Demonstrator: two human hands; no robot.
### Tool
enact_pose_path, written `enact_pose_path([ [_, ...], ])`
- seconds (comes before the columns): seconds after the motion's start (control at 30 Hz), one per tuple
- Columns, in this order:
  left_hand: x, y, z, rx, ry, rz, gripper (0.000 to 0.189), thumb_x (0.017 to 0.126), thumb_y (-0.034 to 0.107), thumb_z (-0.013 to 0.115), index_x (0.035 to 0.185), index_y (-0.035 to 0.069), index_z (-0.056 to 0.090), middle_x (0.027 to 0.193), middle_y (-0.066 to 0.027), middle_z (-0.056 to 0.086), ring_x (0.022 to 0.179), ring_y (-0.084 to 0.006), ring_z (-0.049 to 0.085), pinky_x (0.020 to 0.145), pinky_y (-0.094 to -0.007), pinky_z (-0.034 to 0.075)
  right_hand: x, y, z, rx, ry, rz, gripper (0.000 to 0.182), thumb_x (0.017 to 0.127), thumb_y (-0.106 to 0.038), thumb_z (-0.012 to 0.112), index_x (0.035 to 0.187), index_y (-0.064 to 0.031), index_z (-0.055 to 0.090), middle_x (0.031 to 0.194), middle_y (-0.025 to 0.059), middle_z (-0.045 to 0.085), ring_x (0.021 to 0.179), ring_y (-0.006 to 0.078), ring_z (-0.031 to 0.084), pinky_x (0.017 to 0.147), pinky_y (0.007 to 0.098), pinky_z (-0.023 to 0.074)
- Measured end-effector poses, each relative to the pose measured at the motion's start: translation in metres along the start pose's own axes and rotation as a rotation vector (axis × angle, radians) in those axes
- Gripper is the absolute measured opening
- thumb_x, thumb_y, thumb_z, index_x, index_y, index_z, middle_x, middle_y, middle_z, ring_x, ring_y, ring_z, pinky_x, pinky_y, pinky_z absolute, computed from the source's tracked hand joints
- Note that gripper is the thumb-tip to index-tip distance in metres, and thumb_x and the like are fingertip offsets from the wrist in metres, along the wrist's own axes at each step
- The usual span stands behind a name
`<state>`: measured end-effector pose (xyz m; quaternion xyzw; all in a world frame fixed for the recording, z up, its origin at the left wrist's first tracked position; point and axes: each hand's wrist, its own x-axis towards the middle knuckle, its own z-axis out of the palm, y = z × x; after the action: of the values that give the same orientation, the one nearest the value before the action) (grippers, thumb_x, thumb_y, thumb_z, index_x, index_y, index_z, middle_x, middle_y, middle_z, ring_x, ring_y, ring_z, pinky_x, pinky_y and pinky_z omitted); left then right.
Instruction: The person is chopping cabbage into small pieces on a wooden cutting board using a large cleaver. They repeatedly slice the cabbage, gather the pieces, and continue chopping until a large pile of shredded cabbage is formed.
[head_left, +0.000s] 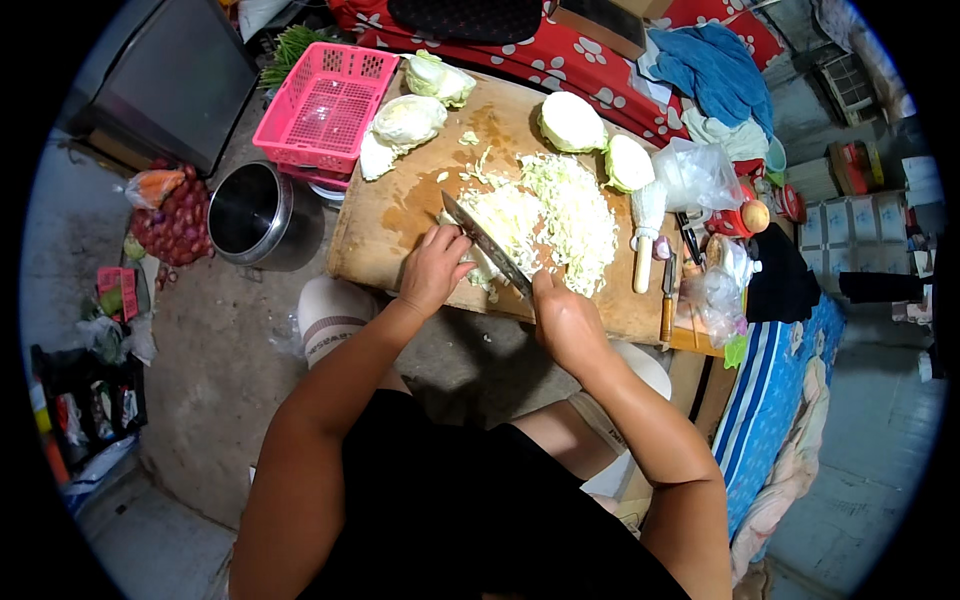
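My right hand (564, 322) grips the handle of a large kitchen knife (489, 246), its long blade slanting up and left across cut cabbage. Against the blade's left side, my left hand (435, 266) presses on a piece of cabbage with bent fingers; most of that piece is hidden by hand and blade. Shredded cabbage (574, 217) is heaped to the right of the knife on a wooden board (360, 232). Cabbage pieces (409, 120) lie at the board's back left, and two cut cabbage halves (572, 122) (628, 163) at its back right.
A pink plastic basket (328, 109) and a metal pot (259, 217) stand left of the board. On the board's right lie a white brush (645, 232) and a wooden-handled small knife (667, 300). Plastic bags (697, 176) crowd that side. A net of onions (174, 225) is on the far left.
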<state>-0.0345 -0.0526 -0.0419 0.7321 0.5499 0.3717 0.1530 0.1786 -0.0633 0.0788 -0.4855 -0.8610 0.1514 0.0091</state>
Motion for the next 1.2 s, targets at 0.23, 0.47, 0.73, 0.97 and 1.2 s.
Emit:
enact_pose_path([
  [0.23,-0.001,-0.002,0.004,0.014,-0.016,-0.029,0.032,0.073,0.014,0.077,0.098,0.004,0.060,0.102,-0.0117,0.058,0.098,-0.0332,0.055,0.080,-0.0409,0.048,0.009,-0.006,0.020,-0.062,0.033,-0.002,0.016,0.076,0.004,0.056,0.090,0.0016,0.046,0.078,0.0234,0.061,0.065,0.0379,0.065,0.055,0.0441,0.0531],
  [0.47,-0.004,-0.005,0.009,0.017,0.034,0.012,0.036,0.073,0.016,0.078,0.103,0.004,0.062,0.110,-0.0128,0.061,0.104,-0.0335,0.056,0.084,-0.0403,0.049,0.046,0.005,0.077,-0.048,0.111,-0.006,0.013,0.078,0.003,0.056,0.087,0.0013,0.048,0.078,0.0227,0.062,0.062,0.0349,0.067,0.052,0.0413,0.0539],
  [0.73,-0.005,-0.004,0.008,0.041,0.058,-0.016,0.033,0.072,0.019,0.079,0.096,0.004,0.061,0.106,-0.0104,0.058,0.099,-0.0316,0.057,0.080,-0.0401,0.049,0.040,0.011,0.045,0.060,0.021,0.030,0.012,0.081,0.002,0.052,0.092,0.0016,0.047,0.086,0.0254,0.063,0.077,0.0447,0.064,0.066,0.0491,0.0519],
  [0.97,-0.005,-0.003,0.005,0.071,0.049,-0.028,0.030,0.072,0.018,0.076,0.093,0.008,0.056,0.096,-0.0069,0.055,0.096,-0.0288,0.056,0.076,-0.0399,0.049,0.001,-0.005,0.002,-0.018,-0.031,-0.010,0.015,0.077,0.003,0.054,0.091,0.0017,0.047,0.083,0.0249,0.062,0.071,0.0416,0.065,0.062,0.0473,0.0530],
  [1.2,-0.005,-0.004,0.008,0.058,0.031,-0.039,0.030,0.072,0.017,0.076,0.094,0.008,0.057,0.096,-0.0063,0.056,0.095,-0.0282,0.056,0.076,-0.0393,0.050,0.017,-0.004,0.035,-0.043,-0.004,0.009,0.014,0.079,0.003,0.055,0.090,0.0013,0.047,0.081,0.0239,0.062,0.068,0.0403,0.066,0.059,0.0454,0.0541],
])
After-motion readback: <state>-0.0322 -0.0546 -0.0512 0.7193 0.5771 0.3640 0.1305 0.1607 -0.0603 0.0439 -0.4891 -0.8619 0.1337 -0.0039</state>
